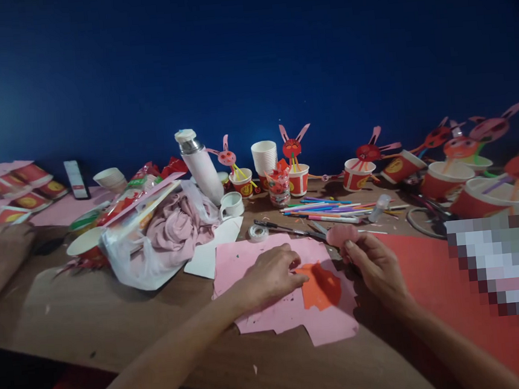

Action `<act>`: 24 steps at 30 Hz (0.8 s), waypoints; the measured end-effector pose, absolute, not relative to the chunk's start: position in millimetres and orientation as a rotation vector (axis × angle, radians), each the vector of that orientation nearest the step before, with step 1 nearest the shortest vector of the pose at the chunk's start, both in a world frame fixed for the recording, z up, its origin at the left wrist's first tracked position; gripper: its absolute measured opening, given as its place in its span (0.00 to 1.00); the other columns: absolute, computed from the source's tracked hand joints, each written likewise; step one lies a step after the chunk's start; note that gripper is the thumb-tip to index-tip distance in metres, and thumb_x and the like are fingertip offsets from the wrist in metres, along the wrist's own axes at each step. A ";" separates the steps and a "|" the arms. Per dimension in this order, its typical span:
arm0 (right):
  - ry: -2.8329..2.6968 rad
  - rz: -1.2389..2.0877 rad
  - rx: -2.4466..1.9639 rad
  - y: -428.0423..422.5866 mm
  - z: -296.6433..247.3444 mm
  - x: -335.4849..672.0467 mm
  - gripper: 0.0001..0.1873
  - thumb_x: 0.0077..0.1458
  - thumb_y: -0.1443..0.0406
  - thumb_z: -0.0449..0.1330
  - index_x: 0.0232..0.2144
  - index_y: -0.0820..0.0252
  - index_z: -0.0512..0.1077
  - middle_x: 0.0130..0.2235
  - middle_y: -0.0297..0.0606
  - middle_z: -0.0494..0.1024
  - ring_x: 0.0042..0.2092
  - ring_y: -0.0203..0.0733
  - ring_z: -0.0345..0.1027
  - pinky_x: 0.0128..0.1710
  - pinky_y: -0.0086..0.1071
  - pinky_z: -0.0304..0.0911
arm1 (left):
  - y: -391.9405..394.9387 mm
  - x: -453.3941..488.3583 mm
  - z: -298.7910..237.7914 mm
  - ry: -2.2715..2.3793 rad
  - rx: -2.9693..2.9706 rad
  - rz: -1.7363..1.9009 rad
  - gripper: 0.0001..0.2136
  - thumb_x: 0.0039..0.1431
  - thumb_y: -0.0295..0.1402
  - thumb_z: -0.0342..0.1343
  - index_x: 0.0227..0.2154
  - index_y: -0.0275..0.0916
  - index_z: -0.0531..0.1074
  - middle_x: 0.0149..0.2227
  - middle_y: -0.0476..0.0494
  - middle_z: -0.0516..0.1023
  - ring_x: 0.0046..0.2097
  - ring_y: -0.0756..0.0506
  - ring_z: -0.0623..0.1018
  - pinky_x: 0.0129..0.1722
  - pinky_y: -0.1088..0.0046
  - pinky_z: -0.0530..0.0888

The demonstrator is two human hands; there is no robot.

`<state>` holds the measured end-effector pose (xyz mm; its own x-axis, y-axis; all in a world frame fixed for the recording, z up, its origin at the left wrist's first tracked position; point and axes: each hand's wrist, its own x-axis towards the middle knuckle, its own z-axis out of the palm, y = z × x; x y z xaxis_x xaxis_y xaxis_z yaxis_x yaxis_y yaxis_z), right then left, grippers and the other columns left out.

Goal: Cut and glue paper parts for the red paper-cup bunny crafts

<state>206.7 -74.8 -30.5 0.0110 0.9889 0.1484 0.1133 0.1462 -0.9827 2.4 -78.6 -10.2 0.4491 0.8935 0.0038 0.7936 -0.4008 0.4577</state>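
My left hand [271, 275] rests knuckles-up on a pink paper sheet [279, 314], its curled fingertips pressing the left edge of an orange-red paper cut-out [320, 289] that lies on the pink sheet. My right hand [375, 266] hovers just right of the cut-out, fingers closed around a small pink rounded piece [341, 234]. Both forearms reach in from the bottom of the view over the brown table [93, 318].
Scissors [285, 228] and a tape roll [258, 233] lie behind the pink sheet. Coloured pens [324, 210], red paper cups with rabbit figures [298, 176], a white flask [200, 163], a plastic bag with pink cloth [163, 233], a red sheet [430, 276]. Another person's hand [0, 247] at far left.
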 end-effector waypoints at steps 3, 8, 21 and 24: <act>-1.347 1.053 -1.188 -75.3 -31.9 206.7 0.13 0.52 0.55 0.55 0.28 0.59 0.66 0.22 0.30 0.67 0.21 0.31 0.61 0.18 0.23 0.57 | -73.1 9.2 -10.2 1.402 2.273 0.334 0.05 0.48 0.27 0.49 0.23 0.37 0.71 0.29 0.46 0.71 0.31 0.47 0.70 0.30 0.72 0.64; -1.349 1.037 -1.193 -73.2 -33.5 211.3 0.13 0.53 0.56 0.54 0.26 0.59 0.65 0.22 0.29 0.66 0.21 0.30 0.59 0.18 0.22 0.56 | -71.7 -15.2 15.2 1.386 1.937 0.419 0.05 0.44 0.27 0.48 0.22 0.35 0.68 0.25 0.48 0.71 0.28 0.50 0.70 0.27 0.76 0.65; -1.524 1.080 -1.214 -75.1 -33.1 203.0 0.14 0.53 0.56 0.53 0.23 0.60 0.64 0.21 0.29 0.63 0.22 0.31 0.54 0.20 0.25 0.50 | -85.9 -80.2 20.2 2.052 2.114 0.338 0.12 0.51 0.33 0.46 0.32 0.37 0.73 0.36 0.42 0.75 0.37 0.43 0.73 0.35 0.68 0.66; -1.557 1.079 -1.212 -79.9 -31.3 198.9 0.15 0.52 0.55 0.54 0.23 0.60 0.66 0.21 0.29 0.62 0.24 0.33 0.55 0.22 0.26 0.51 | -89.4 -59.4 16.1 1.779 2.136 0.603 0.10 0.53 0.34 0.47 0.33 0.38 0.72 0.36 0.45 0.75 0.35 0.47 0.73 0.35 0.72 0.67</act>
